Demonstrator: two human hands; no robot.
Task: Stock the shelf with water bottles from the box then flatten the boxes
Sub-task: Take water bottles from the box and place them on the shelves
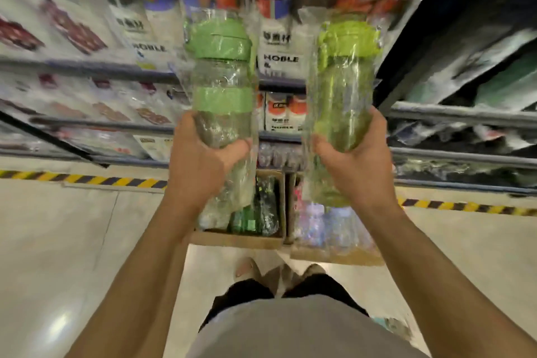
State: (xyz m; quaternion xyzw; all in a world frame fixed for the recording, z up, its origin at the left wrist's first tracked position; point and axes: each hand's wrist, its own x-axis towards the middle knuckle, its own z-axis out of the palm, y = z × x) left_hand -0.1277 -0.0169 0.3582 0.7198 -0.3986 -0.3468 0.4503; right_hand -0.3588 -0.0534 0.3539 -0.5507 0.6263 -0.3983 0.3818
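**Water bottles lifted in both hands before the shelf**

Water bottles in clear plastic wrap are held upright, one per hand, in front of the shelf (87, 67); on the left, boxed goods (72, 26) line its tiers, blurred; the left hand (200, 154) clasps the lower body of the green-banded bottle (222, 81), darker green lid up; the right hand (354, 160) grips the base of the lime-green bottle (341, 87); below them on the floor two open cardboard boxes (235, 240) sit side by side, holding more wrapped bottles; yellow-black tape (81, 179) runs along the floor.
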